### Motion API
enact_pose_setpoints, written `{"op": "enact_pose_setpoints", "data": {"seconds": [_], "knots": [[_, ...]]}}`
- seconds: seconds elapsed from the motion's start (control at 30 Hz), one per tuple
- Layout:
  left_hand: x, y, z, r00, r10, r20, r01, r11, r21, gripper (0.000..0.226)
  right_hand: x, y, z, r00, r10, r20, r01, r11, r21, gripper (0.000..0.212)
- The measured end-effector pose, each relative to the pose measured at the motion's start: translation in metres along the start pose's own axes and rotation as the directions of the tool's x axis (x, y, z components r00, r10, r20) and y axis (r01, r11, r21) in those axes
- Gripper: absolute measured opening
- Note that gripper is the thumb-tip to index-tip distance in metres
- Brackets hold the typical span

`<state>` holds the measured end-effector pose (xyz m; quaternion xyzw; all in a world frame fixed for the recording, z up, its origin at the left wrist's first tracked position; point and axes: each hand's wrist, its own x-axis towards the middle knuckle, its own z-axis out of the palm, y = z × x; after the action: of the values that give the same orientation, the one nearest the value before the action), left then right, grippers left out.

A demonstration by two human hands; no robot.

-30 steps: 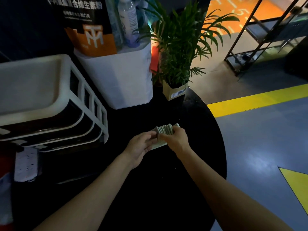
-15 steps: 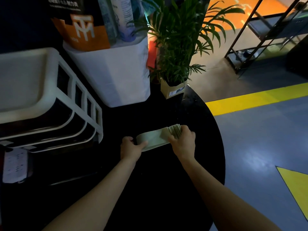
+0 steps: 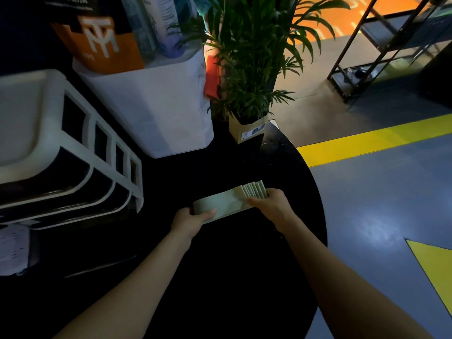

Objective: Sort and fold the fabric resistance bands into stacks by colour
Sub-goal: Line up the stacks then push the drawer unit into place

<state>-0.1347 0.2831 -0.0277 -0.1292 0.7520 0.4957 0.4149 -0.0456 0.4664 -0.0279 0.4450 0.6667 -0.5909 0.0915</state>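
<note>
Because the light is low, the round black table reads mostly as a dark disc, and everything else is best placed against it. At its far left rim a white slatted rack stands, with a white bin of bottles and an orange packet behind it toward the table's far edge, and a potted palm at the far rim just right of the bin. Near the table's middle, a little toward its right edge, lies the pale green band, drawn out flat into a strip with its right end gathered into a stack of narrow folds. The left hand holds the strip's free left end, thumb lying on top of the cloth and the other fingers apparently curled under it, though that side is too dark to be sure. The right hand presses down on the folded stack, fingers close together and laid over the pleats. The fabric looks light, soft and limp, with some stretch, so it should crease easily but spring open if released; the sensible grip is at the flat ends, pinching across the full width, while the folds stay pinned.
</note>
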Motion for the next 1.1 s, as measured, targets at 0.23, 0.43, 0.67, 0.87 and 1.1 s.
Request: {"op": "enact_pose_setpoints", "data": {"seconds": [0.23,0.43,0.67,0.87,1.1], "knots": [[0.000,-0.006,0.003,0.998,0.057,0.035,-0.057,0.998,0.002,0.045,-0.001,0.004,-0.004,0.995,-0.022,0.099,0.013,0.996,0.083,0.007],[0.003,-0.017,-0.001,0.994,0.098,0.043,-0.098,0.995,-0.006,0.058,-0.011,0.016,0.004,0.993,-0.116,0.014,0.113,0.987,0.118,0.029],[0.002,-0.023,-0.005,0.992,0.119,0.040,-0.119,0.993,-0.013,0.064,-0.017,0.026,0.007,0.984,-0.178,-0.005,0.177,0.980,0.090,0.031],[0.003,-0.025,-0.008,0.986,0.145,0.084,-0.144,0.989,-0.020,0.061,-0.020,0.025,0.012,0.983,-0.174,-0.052,0.180,0.973,0.146,0.033],[-0.006,-0.024,-0.023,0.968,0.200,0.151,-0.196,0.980,-0.038,0.055,-0.039,0.022,0.019,0.986,-0.148,-0.072,0.160,0.965,0.207,0.034]]}}
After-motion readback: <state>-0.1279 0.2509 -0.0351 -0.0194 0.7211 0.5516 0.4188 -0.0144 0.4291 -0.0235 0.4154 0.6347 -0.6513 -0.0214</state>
